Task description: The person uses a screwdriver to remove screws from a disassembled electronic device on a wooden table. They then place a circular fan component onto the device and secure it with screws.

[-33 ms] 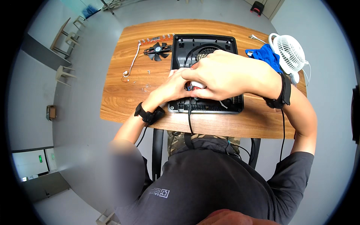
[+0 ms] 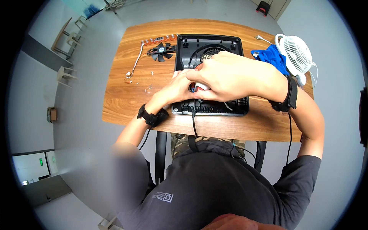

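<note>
A black plastic appliance housing (image 2: 178, 63), like the bottom shell of an induction cooker, lies open on the table before me. My right hand (image 2: 220, 74) reaches over it, its fingers curled round a red-and-white object (image 2: 203, 86) whose kind I cannot make out. From the left, my left hand (image 2: 179, 86) meets it over the housing, thumb stretched toward the object; its fingers are bent and partly covered, and what they grip is hidden. Beneath the hands, the housing's middle is covered. A black cord (image 2: 194, 122) runs from its near edge toward me.
Left of the housing lie a black fan (image 2: 161, 52), an orange circuit board (image 2: 159, 39) with a white cable (image 2: 137, 63), and several small loose parts (image 2: 150, 89). At the table's right stand a white desk fan (image 2: 297, 53) and a crumpled blue cloth (image 2: 271, 58).
</note>
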Available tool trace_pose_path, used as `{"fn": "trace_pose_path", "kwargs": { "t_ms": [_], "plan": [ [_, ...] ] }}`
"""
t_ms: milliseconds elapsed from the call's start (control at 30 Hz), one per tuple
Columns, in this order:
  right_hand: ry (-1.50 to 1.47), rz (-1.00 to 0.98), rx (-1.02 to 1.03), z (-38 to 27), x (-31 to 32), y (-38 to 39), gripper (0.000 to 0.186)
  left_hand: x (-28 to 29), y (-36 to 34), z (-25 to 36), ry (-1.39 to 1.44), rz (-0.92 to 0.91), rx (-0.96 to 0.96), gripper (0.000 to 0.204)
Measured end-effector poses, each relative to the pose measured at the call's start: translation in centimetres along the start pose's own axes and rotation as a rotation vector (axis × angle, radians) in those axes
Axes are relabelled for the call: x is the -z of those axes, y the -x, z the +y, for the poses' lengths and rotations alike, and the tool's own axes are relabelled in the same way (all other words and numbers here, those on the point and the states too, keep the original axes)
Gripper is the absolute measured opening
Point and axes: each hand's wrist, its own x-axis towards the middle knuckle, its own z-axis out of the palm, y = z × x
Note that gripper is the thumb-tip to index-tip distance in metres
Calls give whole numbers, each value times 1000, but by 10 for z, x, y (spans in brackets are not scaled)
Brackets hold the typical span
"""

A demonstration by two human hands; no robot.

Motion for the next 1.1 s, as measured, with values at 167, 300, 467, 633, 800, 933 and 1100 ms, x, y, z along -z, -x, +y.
{"fn": "trace_pose_path", "kwargs": {
  "t_ms": [167,300,467,633,800,933,1100],
  "plan": [
    [171,58,-139,-4,3,-11,51,-3,-4,-8,-147,-13,-91,54],
    [201,-13,-266,-1,9,-13,62,-3,-4,-4,-128,5,-28,49],
    [53,-34,-113,6,9,-2,43,0,-4,4,-174,7,-28,45],
    [53,-22,-58,5,6,-5,35,1,-5,0,-138,-48,-1,40],
    [173,131,-60,12,-12,-14,39,-5,-3,-6,-90,26,-27,44],
    [161,31,-145,5,0,-11,34,-3,-9,-9,-8,-44,4,49],
    [5,39,30,8,-3,-6,38,-18,-5,-31,-4,15,32,51]
  ]
}}
